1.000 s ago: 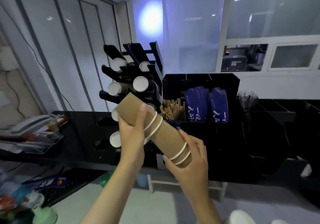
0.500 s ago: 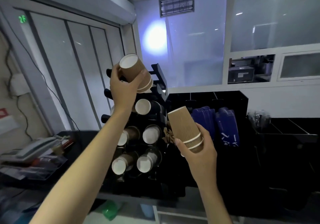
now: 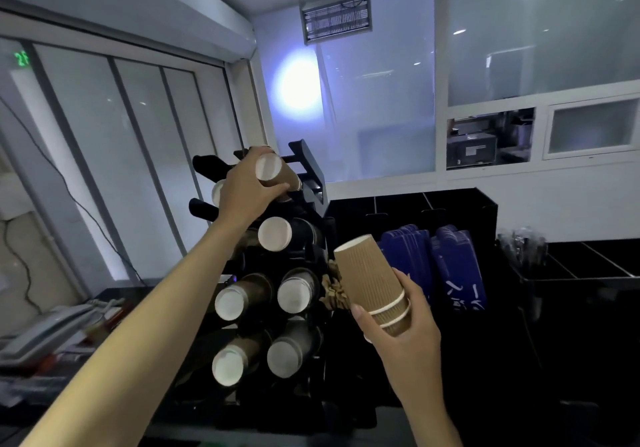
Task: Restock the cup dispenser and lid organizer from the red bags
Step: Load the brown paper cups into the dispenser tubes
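Our left hand (image 3: pixel 244 188) grips a brown paper cup (image 3: pixel 275 176) at the top of the black cup rack (image 3: pixel 304 239), at twelve o'clock. Our right hand (image 3: pixel 401 329) grips a stack of brown ribbed cups (image 3: pixel 372 284) at three o'clock from the rack.

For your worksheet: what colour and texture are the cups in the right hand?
Brown, ribbed, white-rimmed cups; head view.

Paper cups, black plastic rack
Ribbed matt brown paper cups (image 3: pixel 374 287); smooth black plastic cup dispenser (image 3: pixel 308 169); glossy blue packets (image 3: pixel 457 266).
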